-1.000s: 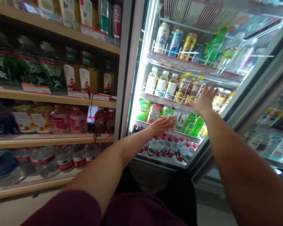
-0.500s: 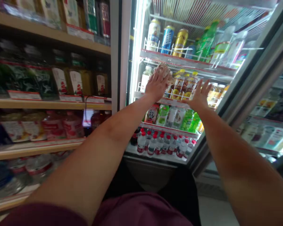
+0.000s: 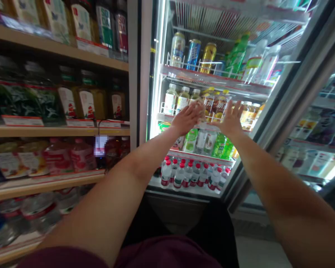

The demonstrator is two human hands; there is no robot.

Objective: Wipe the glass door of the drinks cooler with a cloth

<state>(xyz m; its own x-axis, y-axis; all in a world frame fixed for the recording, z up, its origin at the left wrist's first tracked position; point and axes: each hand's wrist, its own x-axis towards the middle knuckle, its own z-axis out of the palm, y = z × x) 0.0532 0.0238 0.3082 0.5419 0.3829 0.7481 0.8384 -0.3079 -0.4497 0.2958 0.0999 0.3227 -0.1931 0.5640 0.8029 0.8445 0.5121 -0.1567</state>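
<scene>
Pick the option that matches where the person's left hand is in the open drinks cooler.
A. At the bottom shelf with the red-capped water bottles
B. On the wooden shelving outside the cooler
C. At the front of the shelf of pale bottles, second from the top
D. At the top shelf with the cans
C: the left hand is raised against the wire rail of the second shelf, just below the pale bottles, while the right hand is spread open beside it.

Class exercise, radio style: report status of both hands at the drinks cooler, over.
Left hand closed on a light cloth, at the pale bottles. Right hand open, fingers spread before the yellow-capped bottles. Cooler door open.
</scene>
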